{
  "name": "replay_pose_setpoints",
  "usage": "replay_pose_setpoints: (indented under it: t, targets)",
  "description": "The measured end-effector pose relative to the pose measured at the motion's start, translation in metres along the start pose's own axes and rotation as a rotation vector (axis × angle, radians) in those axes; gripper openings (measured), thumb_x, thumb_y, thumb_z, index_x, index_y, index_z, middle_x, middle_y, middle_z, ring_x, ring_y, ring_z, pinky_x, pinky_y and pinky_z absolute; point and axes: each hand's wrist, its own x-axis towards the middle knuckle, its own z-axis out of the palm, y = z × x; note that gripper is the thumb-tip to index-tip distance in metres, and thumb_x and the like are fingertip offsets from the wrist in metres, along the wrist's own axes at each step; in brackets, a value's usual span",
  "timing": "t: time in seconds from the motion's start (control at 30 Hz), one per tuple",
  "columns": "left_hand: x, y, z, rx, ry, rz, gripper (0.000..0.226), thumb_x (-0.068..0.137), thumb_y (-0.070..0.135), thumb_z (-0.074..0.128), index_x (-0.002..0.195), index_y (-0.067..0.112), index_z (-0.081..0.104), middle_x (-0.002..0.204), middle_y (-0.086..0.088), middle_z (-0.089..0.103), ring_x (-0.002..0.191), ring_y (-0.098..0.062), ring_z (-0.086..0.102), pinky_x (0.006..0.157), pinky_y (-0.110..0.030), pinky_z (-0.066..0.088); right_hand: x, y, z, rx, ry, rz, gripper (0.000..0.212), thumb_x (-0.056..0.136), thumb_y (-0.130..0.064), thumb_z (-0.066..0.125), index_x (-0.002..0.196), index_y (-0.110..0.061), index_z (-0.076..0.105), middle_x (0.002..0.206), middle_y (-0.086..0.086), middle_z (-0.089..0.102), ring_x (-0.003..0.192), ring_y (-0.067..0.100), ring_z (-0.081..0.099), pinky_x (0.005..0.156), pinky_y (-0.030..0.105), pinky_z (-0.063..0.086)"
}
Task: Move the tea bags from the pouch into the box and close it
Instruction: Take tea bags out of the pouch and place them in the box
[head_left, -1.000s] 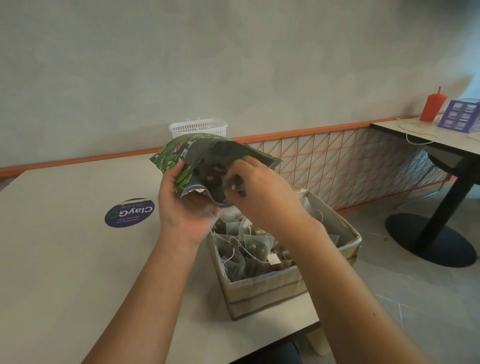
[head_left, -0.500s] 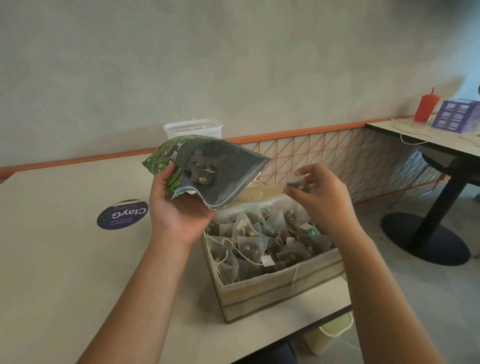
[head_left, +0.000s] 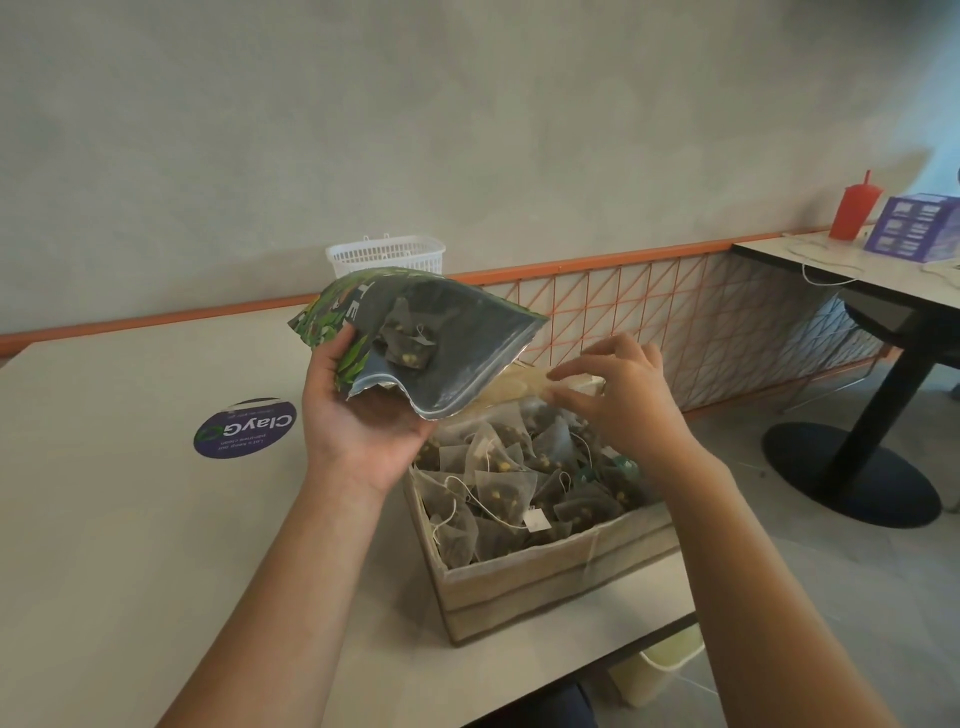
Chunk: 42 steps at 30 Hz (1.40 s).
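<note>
the left hand (head_left: 358, 415) grips the green printed pouch (head_left: 415, 338) from below, thumb on its leafy side, mouth gaping toward the camera. a few tea bags (head_left: 408, 345) lie inside it; how many is hard to make out in the dark lining. the right hand (head_left: 618, 395) hovers over the box (head_left: 550, 577) at about 3 o'clock of the pouch, fingers loosely spread and holding nothing that shows; its palm faces away, so i cannot tell for sure. the box stands at the near table (head_left: 130, 519) edge, open and heaped with pyramid tea bags (head_left: 498, 467). its far flap is partly hidden behind the pouch and fingers. at 12 o'clock of the pouch a white basket (head_left: 387, 254) peeks out, its lower part covered. a round purple sticker (head_left: 244, 428) lies at 9 o'clock of the left hand. a second table at 2 o'clock is cut off by the frame.
</note>
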Motion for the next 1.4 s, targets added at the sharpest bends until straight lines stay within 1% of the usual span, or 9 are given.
replay_pose_setpoints:
  t: [0.23, 0.3, 0.4, 0.5, 0.6, 0.73, 0.87, 1.13, 1.4]
  targets:
    - [-0.003, 0.001, 0.002, 0.022, 0.017, 0.009, 0.03, 0.077, 0.039, 0.062, 0.075, 0.016, 0.082, 0.099, -0.006, 0.075, 0.111, -0.029, 0.065, 0.104, -0.044, 0.046, -0.008, -0.005, 0.0, -0.355, -0.262, -0.006, 0.028, 0.097, -0.045, 0.045, 0.116, -0.039, 0.065, 0.127, -0.013, 0.052, 0.118, 0.016, 0.038, 0.093, 0.037, 0.019]
    - [-0.003, 0.003, 0.001, 0.038, -0.004, 0.012, 0.033, 0.082, 0.04, 0.058, 0.076, 0.017, 0.082, 0.099, -0.005, 0.075, 0.108, -0.028, 0.065, 0.106, -0.044, 0.044, -0.007, -0.01, -0.001, -0.318, -0.147, -0.008, 0.03, 0.099, -0.042, 0.042, 0.117, -0.035, 0.065, 0.127, -0.009, 0.053, 0.118, 0.016, 0.041, 0.098, 0.038, 0.022]
    - [-0.001, 0.006, -0.005, 0.043, -0.029, -0.025, 0.039, 0.092, 0.042, 0.051, 0.085, 0.018, 0.081, 0.111, -0.005, 0.072, 0.125, -0.027, 0.059, 0.112, -0.045, 0.039, -0.008, -0.037, -0.01, 0.142, 0.227, -0.05, 0.034, 0.098, -0.042, 0.045, 0.128, -0.029, 0.054, 0.126, -0.006, 0.051, 0.117, 0.013, 0.047, 0.101, 0.035, 0.037]
    - [0.002, 0.008, -0.008, 0.02, -0.034, -0.067, 0.041, 0.093, 0.044, 0.052, 0.096, 0.015, 0.08, 0.128, -0.008, 0.067, 0.129, -0.031, 0.056, 0.112, -0.046, 0.039, -0.006, -0.066, -0.011, 0.363, 0.215, -0.199, 0.046, 0.091, -0.049, 0.056, 0.134, -0.037, 0.049, 0.131, -0.014, 0.044, 0.122, 0.006, 0.044, 0.099, 0.027, 0.041]
    - [0.002, 0.009, -0.009, 0.029, -0.06, -0.067, 0.042, 0.093, 0.043, 0.051, 0.106, 0.014, 0.077, 0.136, -0.011, 0.062, 0.129, -0.029, 0.056, 0.113, -0.045, 0.037, -0.003, -0.079, -0.001, 0.437, 0.228, -0.291, 0.034, 0.093, -0.033, 0.061, 0.126, -0.028, 0.064, 0.123, -0.012, 0.057, 0.112, 0.002, 0.052, 0.091, 0.024, 0.049]
    - [0.002, 0.012, -0.01, 0.056, -0.082, -0.022, 0.045, 0.096, 0.042, 0.044, 0.1, 0.013, 0.078, 0.12, -0.012, 0.07, 0.106, -0.03, 0.069, 0.102, -0.049, 0.047, -0.014, -0.089, 0.015, 0.52, 0.468, -0.412, 0.025, 0.095, -0.014, 0.059, 0.118, -0.016, 0.069, 0.111, -0.003, 0.067, 0.107, 0.011, 0.06, 0.089, 0.028, 0.05]
    - [0.014, 0.015, -0.018, 0.005, -0.102, -0.035, 0.049, 0.095, 0.043, 0.046, 0.134, 0.016, 0.06, 0.146, -0.012, 0.052, 0.134, -0.032, 0.05, 0.11, -0.05, 0.038, -0.011, -0.088, 0.026, 0.571, 0.383, -0.28, 0.025, 0.095, -0.015, 0.059, 0.116, -0.018, 0.071, 0.112, -0.007, 0.066, 0.107, 0.006, 0.058, 0.084, 0.023, 0.05]
    - [0.019, 0.015, -0.021, 0.018, -0.078, -0.079, 0.043, 0.092, 0.042, 0.052, 0.124, 0.016, 0.067, 0.143, -0.008, 0.057, 0.129, -0.029, 0.055, 0.106, -0.049, 0.044, -0.011, -0.089, 0.022, 0.607, 0.373, -0.209, 0.023, 0.094, -0.015, 0.06, 0.114, -0.017, 0.072, 0.11, -0.005, 0.066, 0.1, 0.003, 0.058, 0.075, 0.009, 0.042]
    - [0.018, 0.012, -0.018, -0.017, 0.0, -0.111, 0.052, 0.088, 0.041, 0.06, 0.133, 0.015, 0.063, 0.141, -0.009, 0.058, 0.132, -0.03, 0.053, 0.113, -0.045, 0.037, -0.01, -0.088, 0.021, 0.538, 0.343, -0.161, 0.025, 0.094, -0.018, 0.061, 0.118, -0.022, 0.069, 0.112, -0.01, 0.061, 0.101, 0.004, 0.056, 0.077, 0.016, 0.047]
